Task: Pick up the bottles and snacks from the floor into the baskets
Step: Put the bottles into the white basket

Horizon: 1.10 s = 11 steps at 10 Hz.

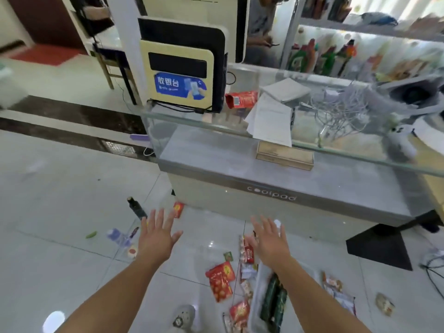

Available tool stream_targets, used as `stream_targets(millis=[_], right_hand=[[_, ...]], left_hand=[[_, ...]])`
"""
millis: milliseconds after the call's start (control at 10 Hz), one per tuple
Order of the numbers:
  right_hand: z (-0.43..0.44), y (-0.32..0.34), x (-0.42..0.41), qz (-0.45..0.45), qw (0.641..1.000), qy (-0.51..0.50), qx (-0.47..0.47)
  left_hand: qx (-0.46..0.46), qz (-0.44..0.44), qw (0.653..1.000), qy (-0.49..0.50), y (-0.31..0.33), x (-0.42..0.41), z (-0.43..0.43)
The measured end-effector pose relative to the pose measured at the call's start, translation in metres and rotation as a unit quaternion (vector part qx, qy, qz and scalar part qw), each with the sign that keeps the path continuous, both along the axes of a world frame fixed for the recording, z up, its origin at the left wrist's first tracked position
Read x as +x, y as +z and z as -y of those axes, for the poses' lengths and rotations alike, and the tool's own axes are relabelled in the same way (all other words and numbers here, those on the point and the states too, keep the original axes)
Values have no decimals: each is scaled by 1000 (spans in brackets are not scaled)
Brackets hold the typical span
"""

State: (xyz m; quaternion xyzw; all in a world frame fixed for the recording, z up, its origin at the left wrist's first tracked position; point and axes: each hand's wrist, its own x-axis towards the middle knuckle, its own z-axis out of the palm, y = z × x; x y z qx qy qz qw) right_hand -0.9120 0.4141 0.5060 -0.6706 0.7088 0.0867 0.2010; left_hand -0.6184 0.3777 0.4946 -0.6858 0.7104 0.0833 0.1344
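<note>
My left hand and my right hand are both held out over the floor, fingers spread, holding nothing. Snack packets lie scattered on the white tiles: a red packet between my arms, a strip of red-and-white packets by my right wrist, a small red packet near the counter. A dark bottle lies beyond my left hand. A clear bottle with a purple label lies left of it. A white basket under my right forearm holds dark green bottles.
A glass-topped counter stands straight ahead with a cashier screen, papers and cables on it. More packets lie right of the basket. Cables trail at far right. A person sits behind the counter. My shoe is at the bottom.
</note>
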Motion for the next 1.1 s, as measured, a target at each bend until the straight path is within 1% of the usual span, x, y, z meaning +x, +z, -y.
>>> stream_targets(millis=[100,200,300,500,600,700,800,900,1000,1100], right_hand=[[16,10,37,-14,1000,22,5],[35,7,92,-15,999,46,7],[60,-2,165,-14,998,62,6],[118,-14,332,-10,992,121,17],[146,-17,394,0,988,153,12],[173,-24,431,5,986,169,4],[203,-47,450,-5,985,172,4],[230,-93,464,0,986,165,-19],[248,-178,475,19,989,144,-13],[257,-291,489,113,993,40,6]], left_hand=[[3,-21,999,30,8,44,1],[8,-18,998,67,2,114,2],[17,15,995,95,-5,196,13],[20,24,991,133,-6,351,54],[26,10,986,162,-6,402,66],[25,5,984,176,-12,435,80],[29,-12,981,192,-34,452,94],[18,-11,982,186,-78,461,112],[29,-11,982,187,-158,466,130],[28,-64,979,193,-275,464,151]])
